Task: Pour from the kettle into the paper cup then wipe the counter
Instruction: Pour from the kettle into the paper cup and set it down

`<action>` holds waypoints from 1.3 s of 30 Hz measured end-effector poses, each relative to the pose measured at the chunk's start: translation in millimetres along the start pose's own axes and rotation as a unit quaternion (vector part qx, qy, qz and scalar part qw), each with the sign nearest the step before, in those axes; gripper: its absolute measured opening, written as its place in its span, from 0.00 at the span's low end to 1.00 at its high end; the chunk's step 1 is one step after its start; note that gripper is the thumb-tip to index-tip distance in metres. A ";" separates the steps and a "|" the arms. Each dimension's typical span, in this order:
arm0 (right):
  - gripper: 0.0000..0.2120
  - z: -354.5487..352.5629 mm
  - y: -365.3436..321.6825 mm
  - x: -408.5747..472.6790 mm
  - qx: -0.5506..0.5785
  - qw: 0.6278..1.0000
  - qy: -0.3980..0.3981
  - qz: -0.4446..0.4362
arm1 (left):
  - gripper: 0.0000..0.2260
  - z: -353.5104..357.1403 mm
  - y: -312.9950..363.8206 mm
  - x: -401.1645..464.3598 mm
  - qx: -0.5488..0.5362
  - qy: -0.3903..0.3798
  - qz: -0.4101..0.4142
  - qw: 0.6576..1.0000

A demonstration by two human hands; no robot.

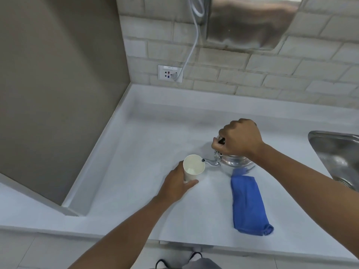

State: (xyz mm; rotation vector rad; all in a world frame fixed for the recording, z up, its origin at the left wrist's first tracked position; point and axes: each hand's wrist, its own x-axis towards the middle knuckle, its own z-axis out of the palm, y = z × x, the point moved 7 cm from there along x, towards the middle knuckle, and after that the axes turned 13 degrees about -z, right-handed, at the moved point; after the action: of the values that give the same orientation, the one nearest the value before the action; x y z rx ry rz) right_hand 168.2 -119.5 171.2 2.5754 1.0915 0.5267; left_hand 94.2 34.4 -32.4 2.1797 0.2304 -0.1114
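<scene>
We hold the paper cup (194, 167) upright on the white counter (136, 152) with our left hand (175, 184), fingers wrapped round its lower wall; our right hand (238, 137) is closed in a fist on the dark top handle of the steel kettle (233, 162), whose spout tip sits at the cup's rim. The cup looks thin and light, easily crushed or tipped, so we judge a gentle grip low on its wall is right; a little liquid seems to lie in the bottom. The kettle is rigid polished metal, likely weighty if full and possibly hot, so the handle is the place to take it. The folded blue cloth (249, 204) lies just beside the kettle, soft and limp; we would bunch it in one palm for wiping.
</scene>
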 end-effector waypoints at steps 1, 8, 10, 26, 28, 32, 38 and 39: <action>0.21 -0.3 -1.0 1.5 -0.006 1.000 -0.003 -0.005 | 0.31 -0.9 -1.0 1.6 0.006 0.001 0.002 1.000; 0.21 -3.1 -5.0 6.7 -0.016 0.999 -0.016 -0.025 | 0.30 -1.5 -3.5 3.5 0.013 0.025 -0.001 1.000; 0.21 -6.0 -6.3 8.9 -0.022 0.999 -0.018 -0.030 | 0.30 -2.7 -1.5 2.7 0.016 0.029 0.005 0.999; 0.22 -15.3 -14.3 14.4 -0.056 0.997 -0.018 -0.059 | 0.31 -5.8 1.4 -2.1 0.013 0.029 0.003 0.999; 0.22 -17.4 -15.3 14.6 -0.063 0.996 -0.018 -0.060 | 0.31 -5.7 1.1 -2.2 0.013 0.029 0.003 0.999; 0.21 -19.6 -15.9 14.5 -0.067 0.996 -0.017 -0.057 | 0.31 -6.5 2.1 -2.4 0.009 0.030 0.005 0.999; 0.21 -21.1 -18.9 15.9 -0.072 0.996 -0.022 -0.056 | 0.31 -5.9 1.0 -1.8 -0.003 0.025 0.008 1.000; 0.21 -21.3 -19.4 16.4 -0.074 0.995 -0.025 -0.058 | 0.31 -6.0 1.5 -1.9 -0.001 0.027 0.009 1.000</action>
State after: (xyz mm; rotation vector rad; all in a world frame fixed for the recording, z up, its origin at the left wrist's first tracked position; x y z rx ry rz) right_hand 157.3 -91.9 185.8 2.3696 1.1327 0.4932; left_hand 92.6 38.3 -27.4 2.1832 0.2411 -0.0432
